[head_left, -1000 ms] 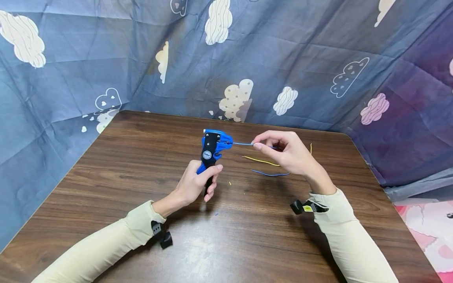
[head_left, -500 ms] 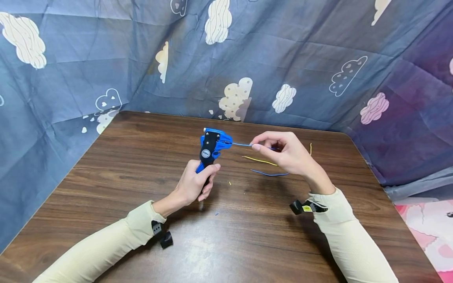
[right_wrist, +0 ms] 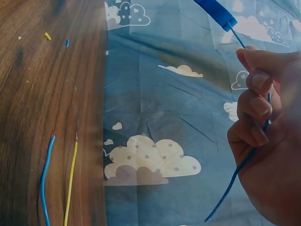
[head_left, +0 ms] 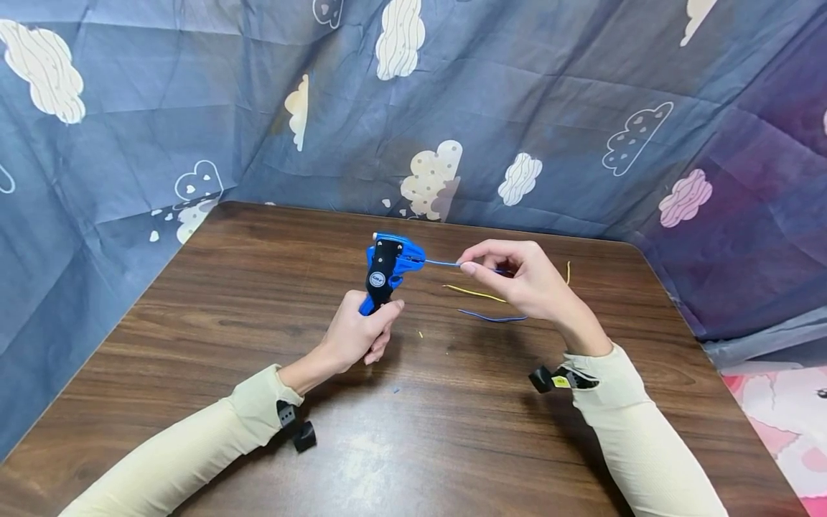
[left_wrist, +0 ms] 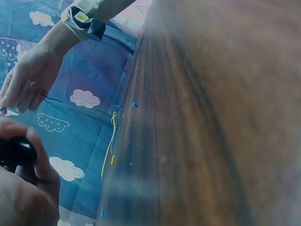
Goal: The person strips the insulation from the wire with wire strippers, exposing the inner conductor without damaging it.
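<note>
left hand point(head_left: 355, 333): curled round tool point(head_left: 384, 266); right hand point(head_left: 528, 281): pinching blue wire point(right_wrist: 233, 177)

Head view: bright, fairly even light; brown wood-grain table point(head_left: 194, 323) carries a milky white glare patch toward its near edge. Soft shadows fall on the table beneath cream fabric sleeves point(head_left: 639, 431). Blue-and-black pistol-shaped tool point(head_left: 386, 269), above the table: crisp.
Left wrist view: hazy, bluish cast; the table's near surface smeared out of focus; person's left hand point(left_wrist: 23, 197), beside the table, soft-edged.
Right wrist view: dimmer, cool-toned; person's right hand point(right_wrist: 282, 141), well beside the table, dusky; thin blue wire point(right_wrist: 233, 179) legible.
</note>
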Tool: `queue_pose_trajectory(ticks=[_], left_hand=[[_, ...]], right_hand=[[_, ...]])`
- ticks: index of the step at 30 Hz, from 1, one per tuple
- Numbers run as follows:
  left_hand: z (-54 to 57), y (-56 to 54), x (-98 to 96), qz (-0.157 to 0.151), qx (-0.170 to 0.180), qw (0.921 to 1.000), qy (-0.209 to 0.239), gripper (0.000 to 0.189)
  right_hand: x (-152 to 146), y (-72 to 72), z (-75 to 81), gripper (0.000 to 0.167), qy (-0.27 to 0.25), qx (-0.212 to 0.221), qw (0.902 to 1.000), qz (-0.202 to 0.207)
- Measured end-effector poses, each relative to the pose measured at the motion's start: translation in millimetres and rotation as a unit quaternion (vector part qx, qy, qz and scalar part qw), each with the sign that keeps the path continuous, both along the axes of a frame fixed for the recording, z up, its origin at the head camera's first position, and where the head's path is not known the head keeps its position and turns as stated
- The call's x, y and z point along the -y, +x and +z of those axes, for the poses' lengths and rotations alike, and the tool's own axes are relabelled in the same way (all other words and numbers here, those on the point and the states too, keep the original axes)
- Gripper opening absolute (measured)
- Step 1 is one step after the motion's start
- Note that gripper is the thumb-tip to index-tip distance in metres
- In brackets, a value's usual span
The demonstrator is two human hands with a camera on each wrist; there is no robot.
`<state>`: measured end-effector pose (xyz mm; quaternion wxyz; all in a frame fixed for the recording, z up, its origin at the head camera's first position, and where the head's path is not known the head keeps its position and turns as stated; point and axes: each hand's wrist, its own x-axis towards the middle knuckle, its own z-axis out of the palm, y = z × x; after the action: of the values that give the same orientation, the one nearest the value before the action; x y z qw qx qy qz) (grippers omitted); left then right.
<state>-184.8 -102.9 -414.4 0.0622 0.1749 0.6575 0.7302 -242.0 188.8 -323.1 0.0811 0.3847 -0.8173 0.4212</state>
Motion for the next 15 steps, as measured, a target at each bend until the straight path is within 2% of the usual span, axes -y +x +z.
queue_pose_trajectory(ticks=[7, 15], left_hand=[[0.3, -1.7, -1.9, -0.053, 0.016, 0.9983, 0.018, 0.054], [1.1, -1.0, -4.8, -0.073, 0.011, 0.9971, 0.021, 0.046]], right_hand=[[-4.1, -0.5, 2.4, 0.018, 0.003, -0.001, 1.0, -0.003], [-6.7, -1.9, 5.6, 0.015, 0.006, 0.002, 1.0, 0.002]])
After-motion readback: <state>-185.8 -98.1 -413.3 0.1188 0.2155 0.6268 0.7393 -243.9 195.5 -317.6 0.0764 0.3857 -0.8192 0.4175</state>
